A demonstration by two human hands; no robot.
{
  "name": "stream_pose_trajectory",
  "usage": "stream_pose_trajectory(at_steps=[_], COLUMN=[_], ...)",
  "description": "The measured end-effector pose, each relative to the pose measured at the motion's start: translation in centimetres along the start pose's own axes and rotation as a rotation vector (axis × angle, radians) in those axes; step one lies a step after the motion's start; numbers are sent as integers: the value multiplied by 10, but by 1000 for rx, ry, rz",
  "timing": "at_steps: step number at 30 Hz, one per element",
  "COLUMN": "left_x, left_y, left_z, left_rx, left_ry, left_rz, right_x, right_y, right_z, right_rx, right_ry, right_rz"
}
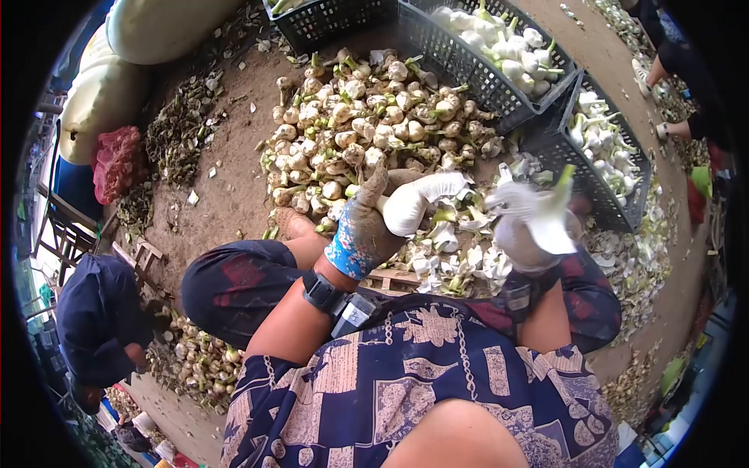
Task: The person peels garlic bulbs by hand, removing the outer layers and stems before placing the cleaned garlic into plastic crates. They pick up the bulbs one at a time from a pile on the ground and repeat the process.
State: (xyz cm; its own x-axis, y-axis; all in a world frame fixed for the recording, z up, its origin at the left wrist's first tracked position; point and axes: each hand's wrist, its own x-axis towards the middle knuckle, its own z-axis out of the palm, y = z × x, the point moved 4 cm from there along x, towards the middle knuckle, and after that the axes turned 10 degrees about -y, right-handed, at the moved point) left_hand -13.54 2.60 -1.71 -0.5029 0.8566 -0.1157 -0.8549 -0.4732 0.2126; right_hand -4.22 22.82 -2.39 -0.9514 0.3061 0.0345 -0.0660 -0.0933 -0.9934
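Note:
My left hand (370, 228), in a dirty glove with a blue floral cuff, is closed around a white garlic bulb (407, 212). Its thumb points up, and a loosened band of white skin (443, 186) curls off the bulb toward the right. To the right is my right hand (532, 243), in a pale glove and smeared by motion. A strip of white garlic peel (549, 225) with a green tip is at its fingers and appears held there. Below and between the hands lies a heap of loose peels (456, 253).
Beyond my hands is a pile of unpeeled garlic (367, 117). Black crates (488, 97) of white bulbs stand at the back right. Full sacks (101, 109) and a red mesh bag (117, 164) are at left. Another person (97, 320) bends beside more garlic (204, 359).

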Motion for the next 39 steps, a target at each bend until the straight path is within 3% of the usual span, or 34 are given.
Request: stream_pose_trajectory(at_steps=[1,3,5,7,8,9,11,12,13,15,16,17,18,19,20,21,23,24,25,27,28,29,31,32,33,34,35,36,37,39], left_x=[0,1,3,5,3,2,3,4,3,-2,-2,-2,-5,-7,-5,-6,-6,-7,-7,-2,-3,0,5,7,6,9,11,8,7,6], left_y=[5,9,9,18,18,18,13,13,18,17,23,21,25,29,29,33,39,42,43,40,38,37,31,27,23,15,10,3,-5,-14], left_z=[-2,-1,-10,8,7,18,19,9,7,-11,-13,-18,-15,-9,-9,-9,-11,-14,-15,-14,-10,-5,-14,-20,-27,-38,-53,-64,-73,-42], left_rx=[29,207,270,1198,1320,1645,1518,1587,1567,832,750,434,489,542,216,332,-239,-237,-237,-240,-332,-239,-116,-15,92,167,243,309,416,337], left_ry=[-49,15,-34,-87,-74,-154,12,84,198,275,218,181,89,-6,-65,24,90,97,73,14,43,95,87,206,333,371,410,455,463,335], left_rz=[3,47,-2,144,90,173,67,242,259,183,272,290,337,385,325,336,238,245,247,231,195,203,242,244,244,223,211,98,55,-89], right_x=[5,-7,11,-1,1,1,2,1,4,4,4,4,4,5,0,-6,-31,-42,-38,-35,-24,-13,-5,0,7,6,12,11,12,10], right_y=[-26,-74,-43,-28,-37,-44,-43,-27,-28,-17,-11,-3,1,-11,-5,1,-22,-20,-39,4,6,4,4,-11,-6,6,-4,1,-6,-3], right_z=[2,-34,-15,7,26,47,74,79,83,84,83,78,74,71,61,48,41,35,40,20,22,25,35,51,64,67,81,88,95,108], right_rx=[-360,147,-1506,-1528,-1186,-836,-742,-503,-608,-392,-387,-484,-583,-584,-524,-463,22,26,-379,-1131,-1504,-1726,-1431,-1364,-1496,-1438,-1392,-1345,-1145,-945], right_ry=[345,-270,-573,-473,-482,-479,-459,-419,-374,-346,-350,-324,-297,-260,-298,-341,-539,-718,-800,-707,-635,-635,-513,-493,-552,-452,-481,-413,-475,-517], right_rz=[-249,378,604,45,73,102,-37,207,34,293,295,237,177,385,422,459,576,403,327,282,438,443,313,294,448,157,258,142,173,96])
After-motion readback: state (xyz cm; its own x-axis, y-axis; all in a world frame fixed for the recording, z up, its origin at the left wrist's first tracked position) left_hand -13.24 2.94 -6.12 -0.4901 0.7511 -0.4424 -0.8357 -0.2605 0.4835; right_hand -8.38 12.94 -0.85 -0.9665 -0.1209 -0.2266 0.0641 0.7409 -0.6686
